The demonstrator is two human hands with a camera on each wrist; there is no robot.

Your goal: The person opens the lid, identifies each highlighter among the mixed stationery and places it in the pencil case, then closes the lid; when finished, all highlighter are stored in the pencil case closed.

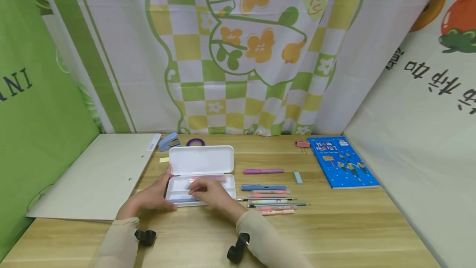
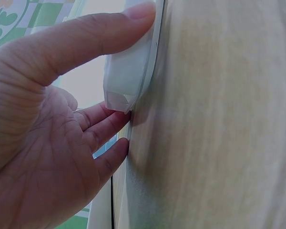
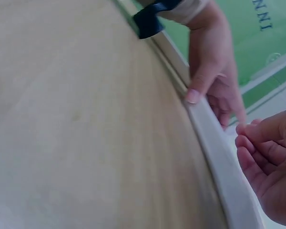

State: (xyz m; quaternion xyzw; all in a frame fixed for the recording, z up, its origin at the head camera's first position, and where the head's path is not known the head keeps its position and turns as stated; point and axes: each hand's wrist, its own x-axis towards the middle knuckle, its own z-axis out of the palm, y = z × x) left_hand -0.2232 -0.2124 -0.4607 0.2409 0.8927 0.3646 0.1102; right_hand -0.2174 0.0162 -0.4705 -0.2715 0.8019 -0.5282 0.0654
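Observation:
A white pencil case [image 1: 201, 160] lies with its lid up on the table. At its left end my left hand [image 1: 154, 195] grips it, the thumb along the front side and the fingers behind the corner, as the left wrist view shows [image 2: 52, 129]. Over the inside of the case is my right hand [image 1: 210, 191], fingers curled and thumb tip against the index finger [image 3: 271, 162]. Whether something small sits between those fingertips I cannot tell. Inside the case lie a pinkish pen [image 1: 217, 178] at the back and a blue pencil-like stick [image 1: 184, 200] along the front.
Right of the case lie several pens and pencils, including a blue pen [image 1: 264, 187], a purple pen [image 1: 263, 171] and an eraser [image 1: 298, 178]. A blue book [image 1: 343, 162] and binder clip [image 1: 303, 144] are farther right. Left are a large folder [image 1: 100, 177], stapler [image 1: 170, 142] and purple tape [image 1: 195, 142].

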